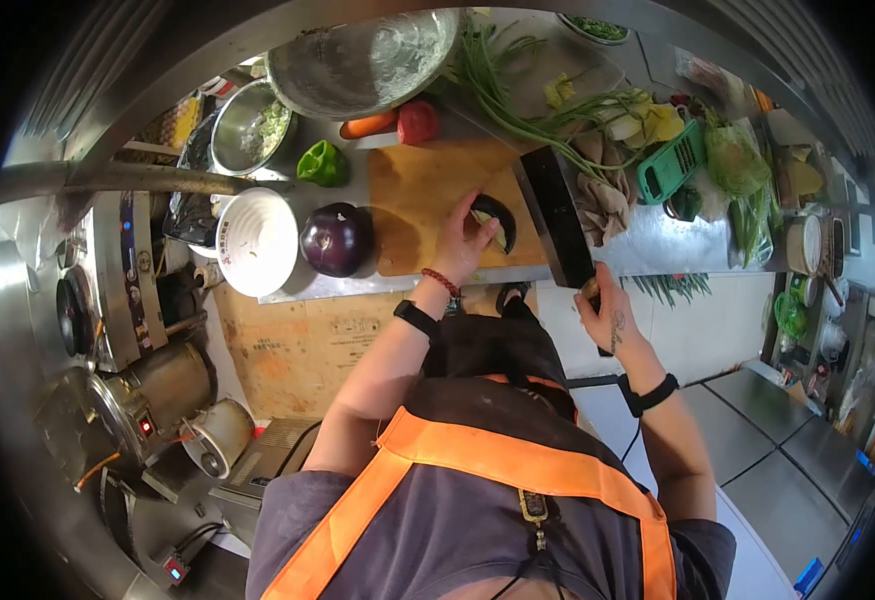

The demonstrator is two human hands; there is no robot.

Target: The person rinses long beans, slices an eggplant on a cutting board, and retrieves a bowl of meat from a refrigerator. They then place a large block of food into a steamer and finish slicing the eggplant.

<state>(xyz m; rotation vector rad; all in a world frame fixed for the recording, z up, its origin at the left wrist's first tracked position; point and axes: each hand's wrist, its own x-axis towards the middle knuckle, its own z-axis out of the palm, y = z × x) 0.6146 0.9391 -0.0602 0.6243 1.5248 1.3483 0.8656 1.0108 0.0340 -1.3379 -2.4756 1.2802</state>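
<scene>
My left hand (464, 243) is over the wooden cutting board (417, 195), its fingers and thumb on a curved, dark-skinned piece of eggplant (501, 217) with pale flesh. Part of that piece is hidden behind the fingers. Wrapped round the handle of a broad, dark cleaver (557, 215), my right hand (605, 308) is near the board's right side. The blade crosses the board's right edge and is apart from the eggplant piece. A whole round purple eggplant (337, 240) sits just left of the board.
Left of the board are a white bowl (257, 243), a green pepper (322, 163) and a metal bowl (251, 128). Behind it lie a carrot (368, 126), a tomato (417, 122) and a large metal basin (362, 65). Scallions (497, 85), a cloth (605, 195) and a green grater (671, 165) lie rightward.
</scene>
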